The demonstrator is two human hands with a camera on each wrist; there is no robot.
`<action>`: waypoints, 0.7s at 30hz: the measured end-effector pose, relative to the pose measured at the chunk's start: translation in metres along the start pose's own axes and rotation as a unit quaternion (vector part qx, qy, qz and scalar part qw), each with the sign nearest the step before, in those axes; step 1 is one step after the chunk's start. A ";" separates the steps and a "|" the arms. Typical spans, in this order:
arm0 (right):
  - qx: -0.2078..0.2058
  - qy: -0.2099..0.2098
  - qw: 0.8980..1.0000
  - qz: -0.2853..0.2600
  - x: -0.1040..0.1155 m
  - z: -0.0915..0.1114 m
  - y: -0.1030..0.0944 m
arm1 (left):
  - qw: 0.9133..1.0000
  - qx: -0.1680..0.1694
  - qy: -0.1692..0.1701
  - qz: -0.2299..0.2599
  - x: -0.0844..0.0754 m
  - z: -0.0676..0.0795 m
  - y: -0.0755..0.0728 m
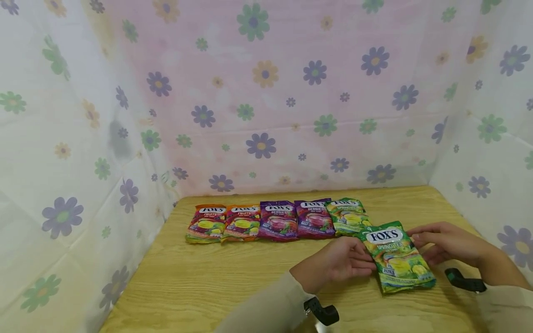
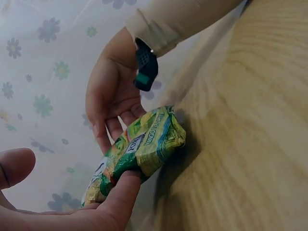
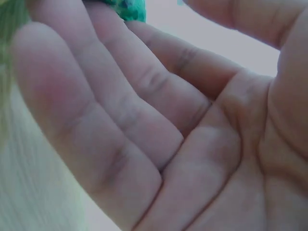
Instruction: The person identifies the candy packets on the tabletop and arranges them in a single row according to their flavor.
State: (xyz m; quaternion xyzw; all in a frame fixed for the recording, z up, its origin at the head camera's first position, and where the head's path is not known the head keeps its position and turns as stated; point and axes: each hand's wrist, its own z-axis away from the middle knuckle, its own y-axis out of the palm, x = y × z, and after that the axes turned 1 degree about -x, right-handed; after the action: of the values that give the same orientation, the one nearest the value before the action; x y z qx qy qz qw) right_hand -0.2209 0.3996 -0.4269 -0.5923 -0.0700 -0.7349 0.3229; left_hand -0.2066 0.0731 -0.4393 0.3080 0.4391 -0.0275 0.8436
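A green FOX'S Spring Tea candy bag (image 1: 399, 261) is tilted between both hands over the right part of the table, its lettered front up. Fingers of my left hand (image 1: 339, 261) touch its left edge; in the left wrist view the thumb stands away from the bag (image 2: 149, 139). On the opposite side, my right hand (image 1: 454, 245) has its fingertips at the bag's right edge. The right wrist view shows that palm (image 3: 216, 159) facing the camera with fingers extended, and only a green corner of the bag (image 3: 132, 8) at the top.
Behind lies a row of bags on the wooden table (image 1: 200, 286): two orange Fruits bags (image 1: 207, 224) (image 1: 241, 224), two purple Berries bags (image 1: 278, 222) (image 1: 315, 219) and another green bag (image 1: 347, 216) at the right end. Flowered cloth (image 1: 266, 106) encloses the back and sides.
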 end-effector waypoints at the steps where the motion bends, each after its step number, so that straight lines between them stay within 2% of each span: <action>1: -0.010 -0.001 1.000 0.004 0.001 -0.002 0.000 | 1.000 -0.003 0.007 -0.004 -0.002 0.000 0.000; 6: -0.048 -0.018 0.998 0.021 0.006 -0.007 0.001 | 0.998 -0.030 0.041 -0.022 -0.012 -0.005 -0.003; 10: -0.079 -0.027 0.996 0.028 0.012 -0.010 0.001 | 0.996 -0.061 0.063 -0.036 -0.015 -0.016 -0.004; 12: -0.097 -0.035 0.994 0.034 0.014 -0.012 0.002 | 0.994 -0.066 0.073 -0.036 -0.016 -0.022 -0.004; 18: -0.180 -0.063 0.979 0.069 0.017 -0.019 0.007 | 0.991 -0.061 0.113 -0.029 -0.021 -0.039 -0.002; 21: -0.214 -0.084 0.971 0.067 0.017 -0.024 0.010 | 0.986 -0.064 0.147 -0.038 -0.027 -0.043 0.001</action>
State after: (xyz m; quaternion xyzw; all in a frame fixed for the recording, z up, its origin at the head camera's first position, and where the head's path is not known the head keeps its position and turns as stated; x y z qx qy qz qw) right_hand -0.2371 0.3735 -0.4214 -0.7105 0.1021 -0.6570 0.2303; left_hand -0.2541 0.0911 -0.4369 0.2373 0.5704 0.0140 0.7862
